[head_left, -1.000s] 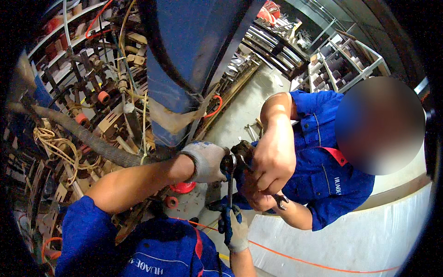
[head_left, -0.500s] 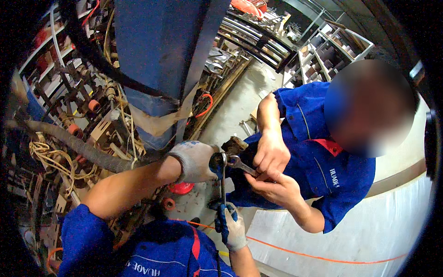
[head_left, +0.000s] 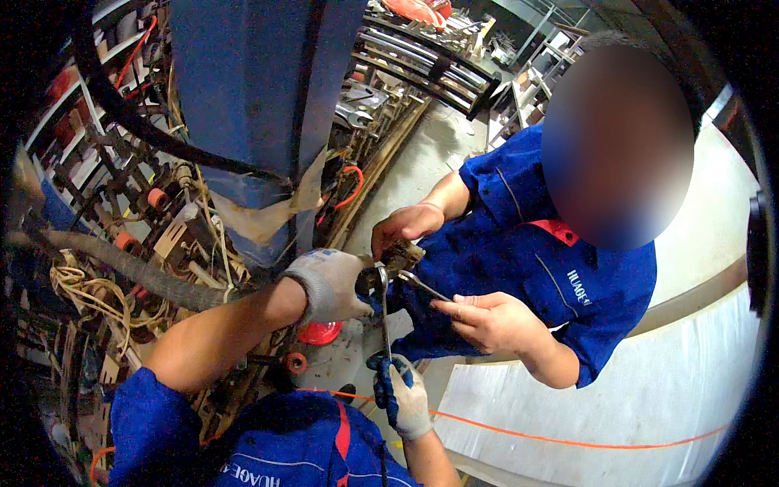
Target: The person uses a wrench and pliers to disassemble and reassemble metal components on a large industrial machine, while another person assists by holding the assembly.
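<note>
My left hand (head_left: 329, 284), in a white and blue glove, is closed around the near side of a dirty brown metal fitting (head_left: 403, 258). Its fingertips are partly hidden. My right hand (head_left: 404, 398), gloved alike, grips the lower end of a long steel wrench (head_left: 385, 321), whose head sits at the fitting beside my left hand. Across from me, a co-worker's bare hand (head_left: 410, 223) touches the fitting from the far side. The co-worker's other hand (head_left: 491, 321) holds a second wrench (head_left: 426, 286), its head close to the fitting; contact is unclear.
A thick grey hose (head_left: 154, 272) runs from the left toward my left forearm. A blue machine column (head_left: 243, 89) stands ahead, with cluttered racks and coiled cord (head_left: 89, 284) at left. An orange line (head_left: 519, 438) crosses near a pale flat sheet (head_left: 584, 406) at right.
The co-worker's one hand has left the second wrench and moved to the fitting. That wrench's head has drawn slightly away from mine. My hands keep their grips, shifting slightly left in view.
</note>
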`<action>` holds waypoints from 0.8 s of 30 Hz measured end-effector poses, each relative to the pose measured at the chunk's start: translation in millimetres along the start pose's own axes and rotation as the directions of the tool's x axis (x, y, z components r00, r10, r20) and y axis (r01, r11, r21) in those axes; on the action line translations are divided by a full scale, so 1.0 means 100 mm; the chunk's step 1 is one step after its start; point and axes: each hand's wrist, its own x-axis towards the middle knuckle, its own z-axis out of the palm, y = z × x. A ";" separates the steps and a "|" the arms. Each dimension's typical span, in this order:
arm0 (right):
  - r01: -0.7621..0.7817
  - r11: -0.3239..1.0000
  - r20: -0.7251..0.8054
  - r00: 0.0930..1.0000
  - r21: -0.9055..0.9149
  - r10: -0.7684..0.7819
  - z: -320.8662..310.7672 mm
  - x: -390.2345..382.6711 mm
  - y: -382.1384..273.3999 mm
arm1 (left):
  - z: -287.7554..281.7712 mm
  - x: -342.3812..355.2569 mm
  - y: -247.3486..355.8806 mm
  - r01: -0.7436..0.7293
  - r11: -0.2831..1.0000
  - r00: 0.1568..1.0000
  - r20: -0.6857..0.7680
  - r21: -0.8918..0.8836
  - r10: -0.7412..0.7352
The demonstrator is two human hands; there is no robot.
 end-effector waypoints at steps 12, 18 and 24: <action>0.084 0.990 -0.006 0.996 -0.115 -0.085 -0.02 0.02 0.08 | 0.04 0.00 0.00 0.000 1.000 1.000 -0.023 0.017 0.001; 0.145 0.976 0.028 0.989 -0.160 -0.143 -0.08 0.08 0.20 | 0.05 -0.01 -0.03 -0.027 1.000 0.999 -0.045 0.005 0.027; 0.132 0.981 0.035 0.991 -0.144 -0.128 -0.07 0.07 0.21 | 0.03 -0.02 0.01 -0.029 0.999 0.999 -0.029 -0.017 0.029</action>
